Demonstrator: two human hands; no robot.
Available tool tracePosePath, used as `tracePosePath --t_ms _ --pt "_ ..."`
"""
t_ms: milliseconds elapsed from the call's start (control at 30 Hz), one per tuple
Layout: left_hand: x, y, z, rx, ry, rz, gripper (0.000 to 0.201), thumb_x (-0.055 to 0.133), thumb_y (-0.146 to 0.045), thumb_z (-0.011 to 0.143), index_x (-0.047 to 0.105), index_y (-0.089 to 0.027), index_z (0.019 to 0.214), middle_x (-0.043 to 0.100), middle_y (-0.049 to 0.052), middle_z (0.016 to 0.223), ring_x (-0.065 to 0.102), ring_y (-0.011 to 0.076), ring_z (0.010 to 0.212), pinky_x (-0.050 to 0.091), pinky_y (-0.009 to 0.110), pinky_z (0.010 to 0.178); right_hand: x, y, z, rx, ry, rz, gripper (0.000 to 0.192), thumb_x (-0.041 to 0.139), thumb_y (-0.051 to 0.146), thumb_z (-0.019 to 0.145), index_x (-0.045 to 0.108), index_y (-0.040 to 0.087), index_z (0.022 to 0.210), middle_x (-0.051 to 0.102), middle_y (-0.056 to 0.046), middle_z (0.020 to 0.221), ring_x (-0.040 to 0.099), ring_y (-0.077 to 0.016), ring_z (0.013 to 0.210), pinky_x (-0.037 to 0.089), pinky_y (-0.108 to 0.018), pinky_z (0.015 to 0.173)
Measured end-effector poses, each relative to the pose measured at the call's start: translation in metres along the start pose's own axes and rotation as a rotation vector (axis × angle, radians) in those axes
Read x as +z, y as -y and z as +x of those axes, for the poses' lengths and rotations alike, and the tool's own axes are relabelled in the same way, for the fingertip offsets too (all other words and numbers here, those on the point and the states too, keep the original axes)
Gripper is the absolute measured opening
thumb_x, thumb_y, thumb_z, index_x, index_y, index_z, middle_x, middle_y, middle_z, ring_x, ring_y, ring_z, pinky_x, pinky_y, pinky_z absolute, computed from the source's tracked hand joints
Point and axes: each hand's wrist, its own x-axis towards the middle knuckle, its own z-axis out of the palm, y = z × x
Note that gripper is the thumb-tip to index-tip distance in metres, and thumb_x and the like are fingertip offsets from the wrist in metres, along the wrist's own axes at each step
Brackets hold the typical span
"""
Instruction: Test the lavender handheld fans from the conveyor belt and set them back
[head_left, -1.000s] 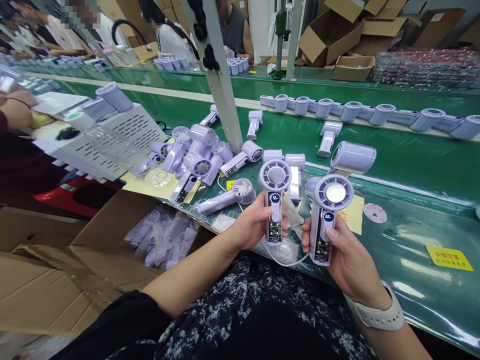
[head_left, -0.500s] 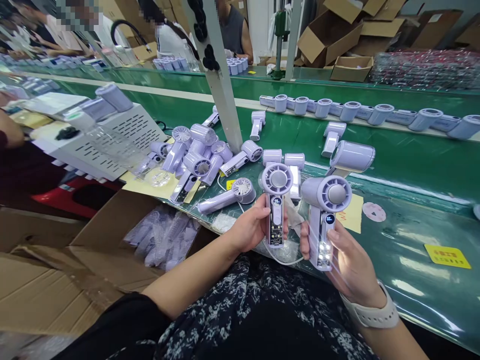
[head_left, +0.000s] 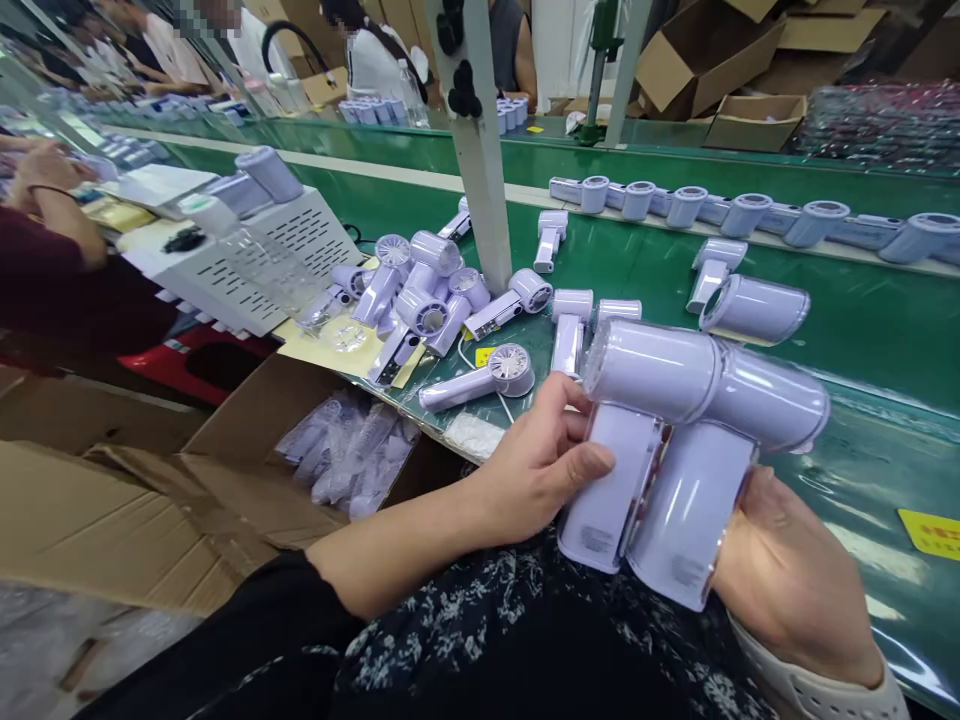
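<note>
Two lavender handheld fans are held side by side, close to me, their plain sides and small printed labels facing up. My left hand (head_left: pixel 551 462) is closed on the left handheld fan (head_left: pixel 609 490), thumb across its handle. The right handheld fan (head_left: pixel 694 500) lies against my right hand (head_left: pixel 795 580), which grips it from the far edge; most of those fingers are hidden behind it. The two fan heads touch. Just beyond them another lavender fan (head_left: pixel 757 308) rests on the bench.
Several fans (head_left: pixel 424 290) lie heaped left of a metal post (head_left: pixel 480 150). A cardboard box (head_left: pixel 247 420) with bagged fans stands below the bench edge. A row of fans (head_left: pixel 686 205) lines the conveyor's far side. A white vented machine (head_left: pixel 277 255) and a co-worker's arm (head_left: pixel 60 220) are at left.
Both fans have been turned over, from displays and lit circuit boards facing me to their plain backs. They have come together and nearer. The view has shifted slightly left.
</note>
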Motion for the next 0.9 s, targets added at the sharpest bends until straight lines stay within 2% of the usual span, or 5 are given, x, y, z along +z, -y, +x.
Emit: tracePosePath --t_ms 167,333,467,733,900 --pt "-0.003 0.003 0.008 0.007 -0.012 -0.097 0.062 0.07 -0.073 0.08 0.041 -0.027 0.11 0.067 -0.001 0.083 0.068 0.0166 0.065 0.053 0.027 0.058 0.007 0.007 0.004 -0.068 -0.131 -0.034 0.021 0.078 0.047 0.086 0.081 0.03 0.097 0.08 -0.008 0.107 0.076 -0.0327 0.094 0.066 -0.049 0.081" --pt "-0.006 0.016 0.02 -0.188 0.104 -0.284 0.071 0.09 -0.061 0.067 0.057 -0.018 0.113 0.057 -0.002 0.077 0.062 0.0125 0.067 0.051 0.024 0.062 0.013 0.011 0.011 0.044 -0.088 0.004 0.031 0.059 0.05 0.089 0.077 0.025 0.092 0.068 -0.007 0.077 0.062 -0.023 0.066 0.061 -0.038 0.061" --pt "-0.009 0.017 0.025 -0.234 0.079 -0.381 0.05 0.073 -0.059 0.085 0.067 -0.013 0.103 0.065 0.006 0.084 0.062 0.014 0.07 0.052 0.026 0.065 0.012 0.012 0.01 0.029 -0.058 -0.019 0.035 0.054 0.05 0.09 0.072 0.022 0.076 0.061 -0.007 0.072 0.053 -0.0195 0.059 0.053 -0.033 0.052" --pt "-0.016 -0.001 0.025 -0.189 0.175 -0.314 0.04 0.077 -0.03 0.086 0.062 -0.02 0.121 0.077 0.008 0.104 0.077 0.0244 0.088 0.059 0.032 0.074 -0.002 0.014 0.008 -0.13 -0.148 0.019 0.023 0.062 0.046 0.089 0.073 0.025 0.091 0.065 -0.006 0.077 0.062 -0.022 0.069 0.052 -0.029 0.049" --pt "-0.013 0.0 0.025 -0.165 0.15 -0.231 0.045 0.087 -0.032 0.079 0.069 -0.018 0.118 0.079 0.01 0.105 0.078 0.0236 0.089 0.06 0.034 0.083 -0.012 0.009 0.005 -0.185 -0.285 -0.002 0.024 0.064 0.044 0.092 0.078 0.026 0.097 0.078 -0.008 0.09 0.074 -0.0251 0.081 0.065 -0.039 0.075"
